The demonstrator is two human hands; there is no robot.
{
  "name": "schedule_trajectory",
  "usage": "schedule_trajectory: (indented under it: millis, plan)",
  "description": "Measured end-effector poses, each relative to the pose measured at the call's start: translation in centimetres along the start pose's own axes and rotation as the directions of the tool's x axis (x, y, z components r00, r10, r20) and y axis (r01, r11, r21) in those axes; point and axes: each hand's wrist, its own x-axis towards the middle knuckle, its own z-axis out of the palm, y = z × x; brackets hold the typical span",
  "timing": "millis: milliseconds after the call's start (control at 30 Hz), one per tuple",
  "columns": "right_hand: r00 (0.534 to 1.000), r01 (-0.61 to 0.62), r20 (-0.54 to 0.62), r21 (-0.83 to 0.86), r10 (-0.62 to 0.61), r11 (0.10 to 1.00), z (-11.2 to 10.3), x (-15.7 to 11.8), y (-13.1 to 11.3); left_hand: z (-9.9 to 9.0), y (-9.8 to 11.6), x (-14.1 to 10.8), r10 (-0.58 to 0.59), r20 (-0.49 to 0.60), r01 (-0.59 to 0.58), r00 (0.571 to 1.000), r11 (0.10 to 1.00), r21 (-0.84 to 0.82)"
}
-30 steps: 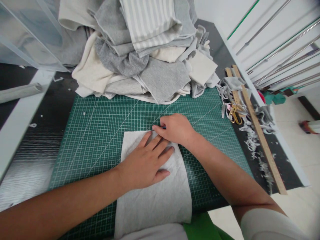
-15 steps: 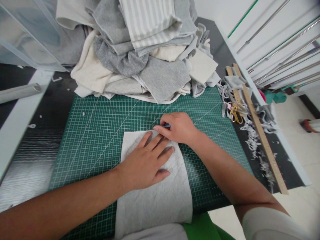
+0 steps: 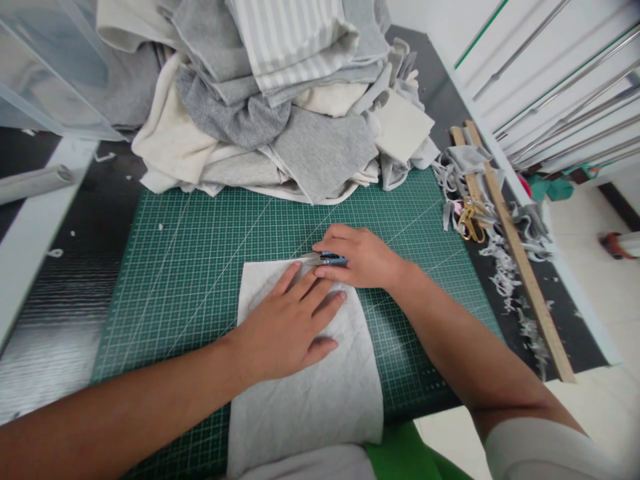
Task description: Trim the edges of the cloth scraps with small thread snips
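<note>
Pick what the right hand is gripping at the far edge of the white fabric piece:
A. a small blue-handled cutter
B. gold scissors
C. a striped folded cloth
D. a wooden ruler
A: the right hand closes around a small blue-handled cutter at the far edge of the white fabric piece, while the left hand lies flat on it.

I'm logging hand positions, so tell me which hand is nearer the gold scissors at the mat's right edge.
The right. The right hand, holding a small blue-handled cutter, lies left of the gold scissors on the green mat. The left hand is farther away, flat on the white fabric piece.
</note>
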Motion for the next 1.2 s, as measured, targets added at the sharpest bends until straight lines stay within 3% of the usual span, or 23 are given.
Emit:
schedule_trajectory:
  millis: [567,767,967,1200]
  plan:
    - [0.995,0.041,-0.1,0.152,-0.026,0.987,0.5,0.0,0.6,0.4,-0.1,-0.2,0.001,0.0,-0.001,1.0,1.0,0.01]
    - [0.979,0.129,-0.178,0.173,-0.098,0.976,1.1,0.1,1.1,0.3,-0.2,-0.2,0.012,-0.003,-0.012,1.0,1.0,0.02]
    - [0.979,0.141,-0.174,0.187,-0.109,0.972,1.1,0.1,1.3,0.2,-0.1,-0.3,0.024,-0.069,-0.019,0.997,0.998,0.064]
    - [0.981,0.132,-0.161,0.126,-0.111,0.983,1.0,0.0,1.1,0.0,-0.1,-0.4,-0.042,-0.117,0.055,0.992,0.992,0.111]
